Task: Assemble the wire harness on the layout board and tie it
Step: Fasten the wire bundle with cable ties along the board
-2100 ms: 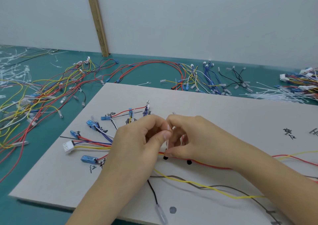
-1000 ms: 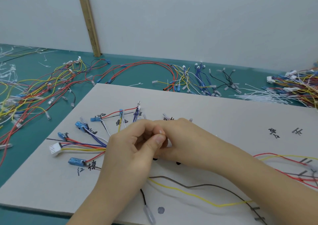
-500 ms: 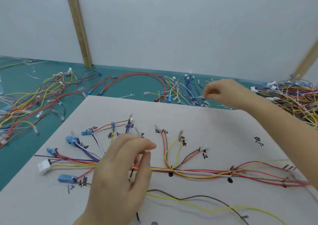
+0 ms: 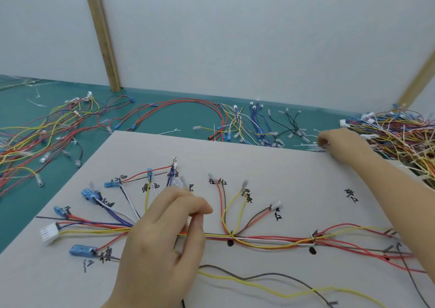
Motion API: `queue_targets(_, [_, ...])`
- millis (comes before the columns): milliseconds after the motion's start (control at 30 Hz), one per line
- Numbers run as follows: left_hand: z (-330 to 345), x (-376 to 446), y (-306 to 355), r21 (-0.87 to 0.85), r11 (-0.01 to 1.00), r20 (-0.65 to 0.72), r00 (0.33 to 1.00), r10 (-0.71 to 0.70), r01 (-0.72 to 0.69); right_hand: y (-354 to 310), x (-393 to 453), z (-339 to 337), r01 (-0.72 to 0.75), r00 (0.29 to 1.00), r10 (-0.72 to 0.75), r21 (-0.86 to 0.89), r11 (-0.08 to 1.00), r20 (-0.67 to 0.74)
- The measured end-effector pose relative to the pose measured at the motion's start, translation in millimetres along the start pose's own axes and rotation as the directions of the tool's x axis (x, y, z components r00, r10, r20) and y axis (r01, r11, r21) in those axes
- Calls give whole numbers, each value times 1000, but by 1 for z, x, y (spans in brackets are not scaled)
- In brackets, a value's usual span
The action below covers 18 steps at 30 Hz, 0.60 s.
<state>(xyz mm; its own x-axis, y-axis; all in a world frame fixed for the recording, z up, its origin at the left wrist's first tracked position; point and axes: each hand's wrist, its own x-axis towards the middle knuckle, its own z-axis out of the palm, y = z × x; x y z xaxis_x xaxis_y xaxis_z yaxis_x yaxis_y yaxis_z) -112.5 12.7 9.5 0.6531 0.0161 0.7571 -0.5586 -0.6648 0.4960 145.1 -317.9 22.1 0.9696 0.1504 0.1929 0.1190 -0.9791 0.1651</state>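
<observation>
Your right hand [image 4: 339,145] left the harness [image 4: 259,238], now pinching cable ties [image 4: 308,146] past the board's [image 4: 282,166] far edge; left hand [image 4: 162,234], fingers loosely curled, pins the wires. Next tie coming.

Under my left hand [image 4: 162,244] the layout board [image 4: 270,166] is pale grey with black handwritten marks and black dots. The wire harness [image 4: 259,238] on it runs red, yellow, white, blue and brown, ending in blue terminals [image 4: 82,250] and a white connector [image 4: 49,233]. The worktop [image 4: 176,119] is teal.
</observation>
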Motion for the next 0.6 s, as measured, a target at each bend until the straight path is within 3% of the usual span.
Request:
queue_targets(100, [0,0,0,5,1000,16,1000,-7,7,5,1,1,6,996,-2,54,999,-85])
queue_targets(300, [0,-1,0,0,1000,44,999,-14,14,9,-1,-2,80,997,-79,56,995,-25])
queue_targets(500, [1,-1,-1,-1,1000,60,998,-28,28,7,-3,-9,77,990,-53,181,980,-132])
queue_targets(600, [2,-2,-3,38,998,65,996,-61,59,1,-5,-23,95,967,-8,336,937,-254])
